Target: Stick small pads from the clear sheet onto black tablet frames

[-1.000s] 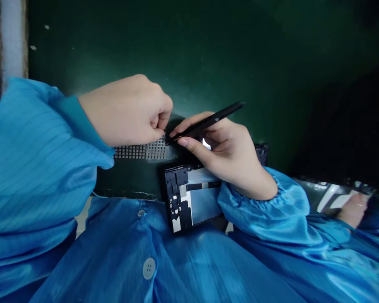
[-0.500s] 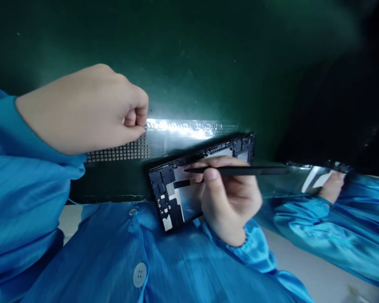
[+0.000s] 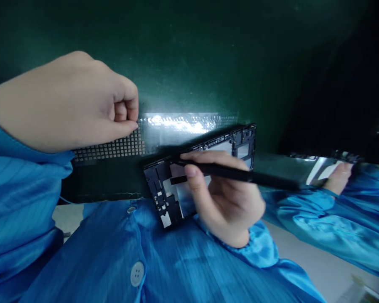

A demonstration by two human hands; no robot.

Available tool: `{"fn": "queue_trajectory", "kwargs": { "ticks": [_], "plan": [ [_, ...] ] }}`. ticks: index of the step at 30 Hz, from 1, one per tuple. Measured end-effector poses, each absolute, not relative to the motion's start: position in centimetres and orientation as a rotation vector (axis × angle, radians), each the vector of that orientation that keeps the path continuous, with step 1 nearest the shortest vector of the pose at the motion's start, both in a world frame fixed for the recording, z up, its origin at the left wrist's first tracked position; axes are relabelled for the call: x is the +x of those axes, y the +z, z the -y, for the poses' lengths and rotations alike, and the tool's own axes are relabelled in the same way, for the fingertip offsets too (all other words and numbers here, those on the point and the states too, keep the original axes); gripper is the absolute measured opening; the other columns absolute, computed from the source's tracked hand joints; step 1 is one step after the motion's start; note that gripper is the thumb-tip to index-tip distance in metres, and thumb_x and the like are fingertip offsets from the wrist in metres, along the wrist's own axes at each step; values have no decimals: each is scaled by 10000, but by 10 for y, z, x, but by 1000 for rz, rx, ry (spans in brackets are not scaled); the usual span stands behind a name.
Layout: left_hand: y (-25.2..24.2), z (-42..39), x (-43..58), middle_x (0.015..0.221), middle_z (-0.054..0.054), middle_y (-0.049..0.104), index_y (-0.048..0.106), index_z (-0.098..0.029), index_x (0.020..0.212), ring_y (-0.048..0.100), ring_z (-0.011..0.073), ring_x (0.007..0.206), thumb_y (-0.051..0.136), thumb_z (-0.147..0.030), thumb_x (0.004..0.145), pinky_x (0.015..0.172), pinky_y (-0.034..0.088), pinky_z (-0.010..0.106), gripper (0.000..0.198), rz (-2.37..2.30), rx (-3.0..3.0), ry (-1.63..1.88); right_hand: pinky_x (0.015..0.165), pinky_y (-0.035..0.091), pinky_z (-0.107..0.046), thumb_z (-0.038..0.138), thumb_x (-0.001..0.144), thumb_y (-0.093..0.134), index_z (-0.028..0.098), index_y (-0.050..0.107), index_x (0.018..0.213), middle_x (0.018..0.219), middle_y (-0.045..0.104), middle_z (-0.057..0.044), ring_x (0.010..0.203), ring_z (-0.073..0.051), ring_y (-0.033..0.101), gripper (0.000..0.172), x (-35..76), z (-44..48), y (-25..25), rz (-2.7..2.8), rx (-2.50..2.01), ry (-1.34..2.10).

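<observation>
My left hand (image 3: 72,101) is closed in a pinch above a clear sheet (image 3: 159,136) bearing rows of small dark squares (image 3: 126,147). Whatever its fingertips hold, if anything, is too small to make out. My right hand (image 3: 224,198) grips a slim black pointed tool (image 3: 230,171), like tweezers or a spudger, held like a pen. Under that hand lies an opened tablet-like device (image 3: 151,179), tilted, with black frame, pale panels and small circuit parts. The tool's tip is at the device's upper long edge, left of centre; whether it touches cannot be told.
The green work mat (image 3: 177,63) stretches beyond the hands. At right, another person's hand (image 3: 337,179) in a blue sleeve (image 3: 318,210) is at a dark device. A large dark shape (image 3: 344,105) fills the upper right. My blue smock (image 3: 173,261) borders the near edge.
The tool's tip has shifted left and up to the device's upper edge, its back end now lower. My left hand appears slightly further left and up, still pinched.
</observation>
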State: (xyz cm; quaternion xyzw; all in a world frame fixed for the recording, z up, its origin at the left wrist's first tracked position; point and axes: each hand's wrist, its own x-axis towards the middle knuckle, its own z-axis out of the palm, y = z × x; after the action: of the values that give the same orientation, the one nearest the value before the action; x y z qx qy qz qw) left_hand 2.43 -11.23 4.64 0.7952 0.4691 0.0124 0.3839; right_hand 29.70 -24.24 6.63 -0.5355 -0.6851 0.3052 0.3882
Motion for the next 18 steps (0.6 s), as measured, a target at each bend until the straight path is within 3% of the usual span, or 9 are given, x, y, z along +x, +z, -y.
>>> {"fn": "queue_trajectory", "kwargs": {
  "ticks": [6, 9, 14, 18],
  "plan": [
    [59, 110, 35, 733, -40, 617, 777, -209, 900, 800, 224, 1021, 239, -934, 777, 1183, 606, 579, 911, -1220, 2079, -63, 941, 725, -362, 269, 1064, 762, 259, 756, 1168, 1134, 854, -21, 1056, -205, 835, 105, 294, 168, 66, 2011, -1179, 1150],
    [64, 110, 41, 725, -42, 618, 770, -209, 888, 809, 234, 1004, 224, -905, 784, 1158, 621, 597, 890, -1201, 2096, -73, 949, 722, -369, 359, 1083, 739, 247, 744, 1179, 1133, 852, -32, 1067, -218, 827, 146, 291, 153, 54, 2113, -1118, 1235],
    [61, 110, 41, 781, -38, 592, 740, -183, 867, 791, 293, 1196, 206, -920, 781, 1234, 555, 638, 914, -1231, 2101, -96, 1008, 709, -380, 385, 1083, 743, 246, 752, 1182, 1174, 849, -42, 1105, -223, 821, 171, 288, 159, 52, 2070, -1135, 1258],
    [60, 109, 35, 817, -22, 632, 740, -177, 885, 768, 278, 1205, 179, -912, 799, 1244, 543, 575, 928, -1221, 2089, -93, 1011, 717, -406, 403, 1035, 812, 262, 782, 1098, 1127, 862, -27, 1067, -236, 834, 158, 286, 151, 55, 2056, -1164, 1342]
  ]
}}
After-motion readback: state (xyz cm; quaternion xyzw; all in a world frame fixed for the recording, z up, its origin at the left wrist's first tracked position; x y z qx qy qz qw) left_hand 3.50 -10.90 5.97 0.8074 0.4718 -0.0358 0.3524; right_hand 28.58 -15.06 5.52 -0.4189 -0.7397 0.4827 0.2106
